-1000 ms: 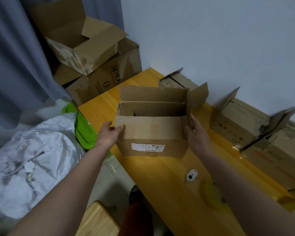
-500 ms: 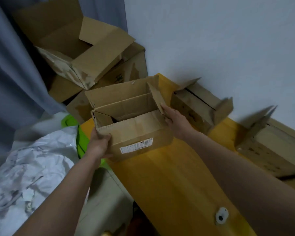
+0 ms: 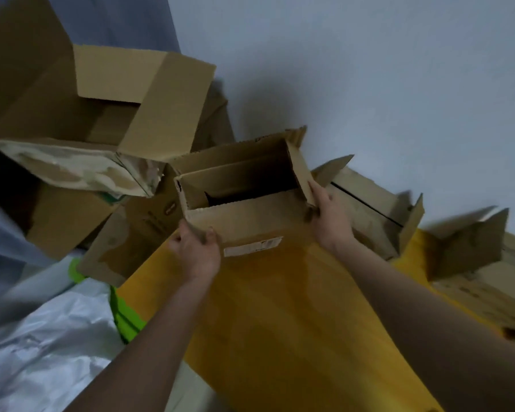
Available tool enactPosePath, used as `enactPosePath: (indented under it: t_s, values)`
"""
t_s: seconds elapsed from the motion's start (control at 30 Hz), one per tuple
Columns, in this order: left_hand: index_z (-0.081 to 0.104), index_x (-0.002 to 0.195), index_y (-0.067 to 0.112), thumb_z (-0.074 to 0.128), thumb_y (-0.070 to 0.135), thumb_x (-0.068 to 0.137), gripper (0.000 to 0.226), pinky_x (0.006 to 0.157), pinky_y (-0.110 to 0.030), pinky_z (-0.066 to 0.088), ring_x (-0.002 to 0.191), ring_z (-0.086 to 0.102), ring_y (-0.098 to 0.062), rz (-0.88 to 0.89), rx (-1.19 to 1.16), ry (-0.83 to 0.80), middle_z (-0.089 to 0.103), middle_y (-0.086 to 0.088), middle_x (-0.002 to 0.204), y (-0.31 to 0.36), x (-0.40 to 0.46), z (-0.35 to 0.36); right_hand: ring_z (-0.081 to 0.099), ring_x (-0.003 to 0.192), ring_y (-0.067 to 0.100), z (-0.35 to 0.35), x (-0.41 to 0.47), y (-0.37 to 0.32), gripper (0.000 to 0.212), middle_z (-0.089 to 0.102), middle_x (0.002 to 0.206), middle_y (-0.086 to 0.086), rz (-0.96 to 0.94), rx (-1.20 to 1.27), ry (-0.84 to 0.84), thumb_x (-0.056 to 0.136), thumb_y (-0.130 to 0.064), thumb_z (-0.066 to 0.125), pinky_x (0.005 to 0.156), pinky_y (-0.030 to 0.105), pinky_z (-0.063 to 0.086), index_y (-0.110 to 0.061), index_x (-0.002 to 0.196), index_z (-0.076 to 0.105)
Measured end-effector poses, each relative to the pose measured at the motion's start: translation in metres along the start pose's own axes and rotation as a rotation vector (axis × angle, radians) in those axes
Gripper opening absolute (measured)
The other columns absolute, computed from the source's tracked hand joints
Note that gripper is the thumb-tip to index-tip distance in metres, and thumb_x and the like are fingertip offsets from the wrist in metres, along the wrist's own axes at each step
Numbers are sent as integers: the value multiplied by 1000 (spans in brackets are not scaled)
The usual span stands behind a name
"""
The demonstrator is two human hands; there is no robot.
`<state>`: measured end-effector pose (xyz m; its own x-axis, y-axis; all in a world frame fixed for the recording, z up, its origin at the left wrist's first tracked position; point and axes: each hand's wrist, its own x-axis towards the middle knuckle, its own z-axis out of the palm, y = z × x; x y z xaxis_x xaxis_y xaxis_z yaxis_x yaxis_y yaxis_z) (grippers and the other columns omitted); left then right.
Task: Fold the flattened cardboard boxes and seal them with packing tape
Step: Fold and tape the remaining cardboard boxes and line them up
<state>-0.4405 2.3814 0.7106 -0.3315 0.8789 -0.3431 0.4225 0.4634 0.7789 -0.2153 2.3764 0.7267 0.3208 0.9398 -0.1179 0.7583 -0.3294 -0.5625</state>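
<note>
Left grip: the left hand pinches the near-left corner of the small box, thumb on the front wall.
Right grip: the right hand is closed on the box's right end, by the raised side flap.
Box position: held at the far edge of the yellow tabletop, beside the big open box.
Progress: it is squared up, but the top flaps stand open; no tape roll is in view, so sealing seems not yet done.
Contents: the interior is dark and appears empty; other folded boxes wait along the wall.
</note>
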Motion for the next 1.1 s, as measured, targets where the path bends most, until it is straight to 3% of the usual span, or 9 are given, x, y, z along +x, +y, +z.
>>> enactPosePath:
  t_s: [0.13,0.37,0.47,0.6,0.67,0.73,0.87,0.97,1.1]
  values:
    - [26,150,17,52,26,98,59,105,-40,38,126,41,-33,88,-4,12,24,-10,146,24,18,4,38,123,24,1,-28,10,77,31,141,8,60,113,44,94,-7,51,106,40,40,-33,152,9]
    - [32,146,12,58,22,95,58,91,-28,40,125,44,-27,229,135,-55,32,-8,144,40,10,26,33,102,16,-7,-67,37,80,34,129,7,189,192,121,90,-6,58,86,30,38,-25,153,12]
    - [28,149,18,57,27,96,62,97,-32,41,130,40,-27,276,162,-127,29,-6,146,51,19,36,37,100,18,-14,-58,39,74,34,118,3,213,244,170,90,-7,57,81,29,38,-23,152,18]
    - [17,153,25,60,20,94,73,110,-35,31,140,27,-26,306,124,-232,17,-5,155,85,53,41,36,109,15,-8,-54,25,78,28,126,1,233,346,141,92,-16,59,97,33,45,-22,153,10]
    - [18,153,28,62,23,93,74,112,-38,30,141,25,-29,296,142,-246,11,-6,155,91,67,44,33,124,20,-2,-49,18,85,22,139,3,219,365,82,92,-22,60,109,39,38,-24,153,2]
    - [25,151,30,58,37,94,67,114,-45,26,144,13,-35,329,335,-255,2,-7,158,87,72,51,26,135,23,0,-39,17,87,14,149,5,202,337,37,93,-26,58,114,42,31,-26,153,-5]
    - [12,152,41,49,62,89,76,118,-54,11,145,-20,-35,517,585,-357,-29,1,157,67,59,68,30,136,24,-6,-22,23,75,12,154,4,151,224,4,98,-27,48,113,41,34,-33,151,-5]
    - [-7,150,45,48,65,87,87,118,-57,6,143,-26,-38,588,667,-442,-40,4,151,61,48,89,38,130,27,-16,-12,35,61,20,151,7,149,117,40,101,-28,40,107,39,41,-35,152,6]
    - [-7,149,49,42,65,90,78,117,-60,13,144,-22,-36,583,723,-472,-37,5,153,88,52,117,46,119,30,-36,0,49,54,31,144,12,247,-7,17,103,-30,32,98,38,42,-36,152,10]
